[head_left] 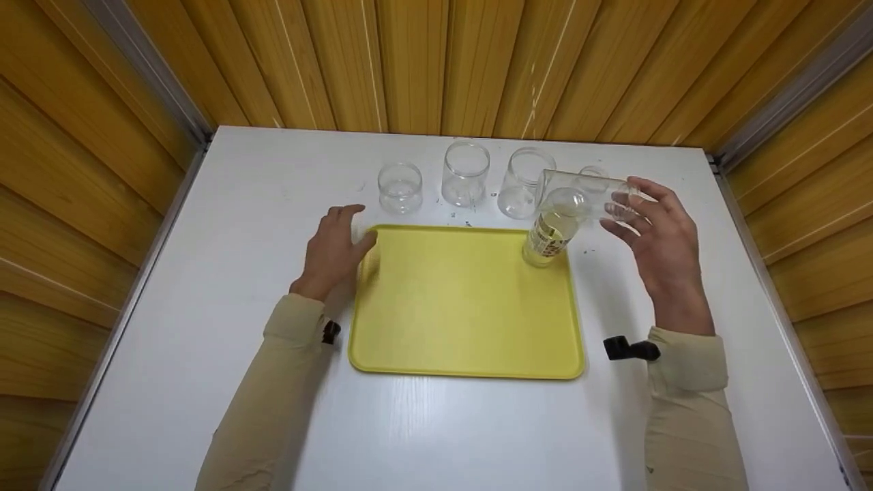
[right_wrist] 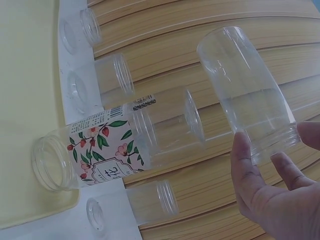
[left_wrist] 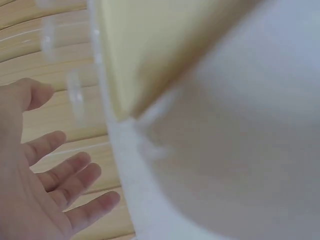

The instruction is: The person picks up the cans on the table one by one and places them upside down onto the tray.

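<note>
My right hand [head_left: 665,239] grips a clear jar [right_wrist: 245,85] near its threaded mouth with fingers and thumb. In the head view the jar lies nearly sideways in the air, overlapping the top of a labelled clear jar [head_left: 545,239]. That jar stands mouth down on the back right corner of the yellow tray [head_left: 464,307]. It bears a flower-printed label [right_wrist: 105,145]; above this a second threaded ring and a round base show. My left hand [head_left: 334,245] holds nothing, its fingers spread at the tray's back left corner.
Behind the tray stand a short clear jar [head_left: 400,187], a taller jar [head_left: 466,174] and another jar [head_left: 522,181]. A further jar [right_wrist: 152,202] is partly covered by the held one in the head view. Wood-panelled walls [head_left: 409,61] border the white table [head_left: 436,429].
</note>
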The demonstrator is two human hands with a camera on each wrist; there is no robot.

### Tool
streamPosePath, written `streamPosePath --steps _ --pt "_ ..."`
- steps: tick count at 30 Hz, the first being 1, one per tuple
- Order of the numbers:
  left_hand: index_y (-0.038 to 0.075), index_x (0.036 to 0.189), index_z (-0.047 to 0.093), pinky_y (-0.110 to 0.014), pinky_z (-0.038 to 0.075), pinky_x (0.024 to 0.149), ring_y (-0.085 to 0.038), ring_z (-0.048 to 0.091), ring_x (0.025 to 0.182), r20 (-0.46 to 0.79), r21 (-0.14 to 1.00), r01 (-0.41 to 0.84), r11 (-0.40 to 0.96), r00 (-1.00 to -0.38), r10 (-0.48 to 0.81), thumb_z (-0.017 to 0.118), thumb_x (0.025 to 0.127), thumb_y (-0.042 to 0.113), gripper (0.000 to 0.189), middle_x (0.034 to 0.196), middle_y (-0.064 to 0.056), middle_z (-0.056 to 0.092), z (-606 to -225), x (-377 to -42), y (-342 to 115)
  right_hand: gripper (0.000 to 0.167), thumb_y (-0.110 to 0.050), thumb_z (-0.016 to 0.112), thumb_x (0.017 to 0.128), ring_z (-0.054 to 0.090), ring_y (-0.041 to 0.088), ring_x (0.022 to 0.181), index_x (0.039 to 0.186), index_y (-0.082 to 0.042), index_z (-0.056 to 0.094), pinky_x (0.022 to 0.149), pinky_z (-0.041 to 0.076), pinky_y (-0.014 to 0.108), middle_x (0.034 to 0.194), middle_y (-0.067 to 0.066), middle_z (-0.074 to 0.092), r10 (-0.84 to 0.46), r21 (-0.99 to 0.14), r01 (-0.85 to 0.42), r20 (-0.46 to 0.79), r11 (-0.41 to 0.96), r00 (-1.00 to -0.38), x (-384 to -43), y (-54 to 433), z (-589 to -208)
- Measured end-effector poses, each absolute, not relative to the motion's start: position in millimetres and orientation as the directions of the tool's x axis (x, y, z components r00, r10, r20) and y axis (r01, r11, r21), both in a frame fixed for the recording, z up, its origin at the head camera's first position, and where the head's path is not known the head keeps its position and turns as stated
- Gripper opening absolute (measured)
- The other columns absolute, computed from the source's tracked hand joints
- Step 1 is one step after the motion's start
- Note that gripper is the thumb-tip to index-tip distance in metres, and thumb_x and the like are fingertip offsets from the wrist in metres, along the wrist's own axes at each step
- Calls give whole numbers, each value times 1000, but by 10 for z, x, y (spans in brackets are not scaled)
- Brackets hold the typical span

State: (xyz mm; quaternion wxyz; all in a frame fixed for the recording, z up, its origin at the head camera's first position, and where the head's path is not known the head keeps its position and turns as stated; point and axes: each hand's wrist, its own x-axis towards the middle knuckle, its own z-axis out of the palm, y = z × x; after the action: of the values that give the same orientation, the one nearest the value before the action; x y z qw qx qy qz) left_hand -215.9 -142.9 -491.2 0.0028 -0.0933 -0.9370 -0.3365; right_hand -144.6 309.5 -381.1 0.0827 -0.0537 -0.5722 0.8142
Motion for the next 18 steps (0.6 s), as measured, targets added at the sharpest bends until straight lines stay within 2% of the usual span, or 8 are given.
streamPosePath --steps 6,10,18 --pt "5 154 49 -51 46 106 -31 52 134 203 778 277 564 -960 191 66 105 31 58 151 -14 51 -4625 -2116 -1189 43 -14 65 106 67 29 110 143 3 53 91 60 34 130 21 56 172 -943 -69 13 -325 -985 -1451 3060 -3827" --pt "5 153 51 -50 47 106 -30 54 133 294 812 369 452 -928 229 70 103 29 59 151 -12 53 -4461 -2076 -1001 41 -13 65 106 67 29 110 142 2 54 91 60 35 130 21 56 160 -945 -61 10 -321 -987 -1450 3028 -3836" --pt "8 154 50 -42 49 107 -23 54 136 343 891 408 200 -893 291 79 96 31 69 153 -8 53 -4200 -1969 -583 43 -16 64 106 64 32 115 144 2 53 93 59 35 134 20 56 139 -959 -46 7 -280 -990 -1443 2977 -3849"
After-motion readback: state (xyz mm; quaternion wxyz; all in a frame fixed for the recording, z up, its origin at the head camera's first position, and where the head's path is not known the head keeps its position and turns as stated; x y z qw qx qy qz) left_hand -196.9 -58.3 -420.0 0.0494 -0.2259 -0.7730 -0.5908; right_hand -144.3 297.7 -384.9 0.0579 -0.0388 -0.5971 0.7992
